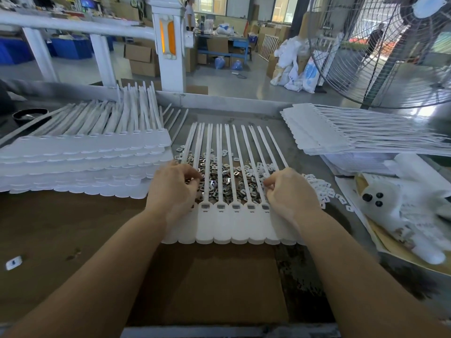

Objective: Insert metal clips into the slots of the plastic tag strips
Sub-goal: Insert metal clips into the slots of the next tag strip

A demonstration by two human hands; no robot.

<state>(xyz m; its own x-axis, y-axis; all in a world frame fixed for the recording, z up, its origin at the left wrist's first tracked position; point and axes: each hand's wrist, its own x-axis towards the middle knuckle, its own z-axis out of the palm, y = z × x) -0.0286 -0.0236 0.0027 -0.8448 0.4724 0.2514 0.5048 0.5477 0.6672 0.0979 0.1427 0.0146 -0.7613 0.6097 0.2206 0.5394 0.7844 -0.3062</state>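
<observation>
Beyond your bench stands a white post [168,45] with an orange reflector panel. Left of the post, a white rail [73,26] runs past blue bins [68,47]. Right of it, cardboard boxes [140,57] and white sacks [296,69] sit on grey concrete floor [227,79]. Farther right stands a large wire-guarded fan [388,50]. Behind the post, daylight fills windows [212,4].

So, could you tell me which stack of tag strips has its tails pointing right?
The stack on the right; the left stack has tails pointing away, towards the rail.

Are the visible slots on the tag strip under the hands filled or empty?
Filled: the five slots visible between the left hand and right hand each show a grey metal insert.
</observation>
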